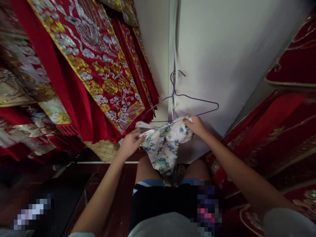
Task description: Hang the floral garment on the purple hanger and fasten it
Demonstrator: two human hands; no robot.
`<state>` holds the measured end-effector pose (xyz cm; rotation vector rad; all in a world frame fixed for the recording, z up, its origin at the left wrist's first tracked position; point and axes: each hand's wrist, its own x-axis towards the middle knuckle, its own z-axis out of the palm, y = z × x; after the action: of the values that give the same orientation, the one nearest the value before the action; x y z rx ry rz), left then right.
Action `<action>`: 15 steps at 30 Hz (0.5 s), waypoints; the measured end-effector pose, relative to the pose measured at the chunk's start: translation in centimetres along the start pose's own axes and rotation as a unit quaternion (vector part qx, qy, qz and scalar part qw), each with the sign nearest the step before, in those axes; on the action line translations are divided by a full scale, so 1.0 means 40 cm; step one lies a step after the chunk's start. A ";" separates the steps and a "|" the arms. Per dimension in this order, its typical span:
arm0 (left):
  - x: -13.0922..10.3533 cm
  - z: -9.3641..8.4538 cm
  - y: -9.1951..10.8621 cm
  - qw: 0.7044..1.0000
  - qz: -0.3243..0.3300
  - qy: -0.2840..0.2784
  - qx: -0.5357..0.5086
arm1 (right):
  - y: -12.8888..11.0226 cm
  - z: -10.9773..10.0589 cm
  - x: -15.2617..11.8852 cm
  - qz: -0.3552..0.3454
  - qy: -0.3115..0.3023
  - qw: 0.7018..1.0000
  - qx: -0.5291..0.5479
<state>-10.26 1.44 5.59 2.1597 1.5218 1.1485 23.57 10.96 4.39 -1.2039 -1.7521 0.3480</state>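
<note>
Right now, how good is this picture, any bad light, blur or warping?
Head view: dim light, the smooth pale wall darkening toward its right side; head view: blue-and-white floral cloth slightly soft but readable; head view: wide-angle stretching near the edges, lower left dark and blurred, with blocky pixelation there and over the black shorts.

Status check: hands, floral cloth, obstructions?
Left hand and right hand grip floral cloth by its upper edge. Purple hanger at that edge. Red embroidered fabric hangs near left hand.
</note>
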 end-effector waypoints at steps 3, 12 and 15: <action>0.029 0.011 0.016 0.999 -0.043 -0.015 -0.002 | -0.006 -0.044 -0.030 -0.001 0.008 1.000 -0.011; 0.101 0.039 0.075 0.998 -0.053 -0.004 0.024 | -0.037 -0.083 -0.057 0.018 0.009 0.999 0.040; 0.140 0.048 0.133 0.997 0.049 0.042 0.044 | -0.048 -0.070 -0.061 0.054 0.004 0.995 0.080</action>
<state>-4.51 4.57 10.08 2.2938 1.5452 1.2403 24.93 7.28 5.79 -1.1850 -1.6230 0.5379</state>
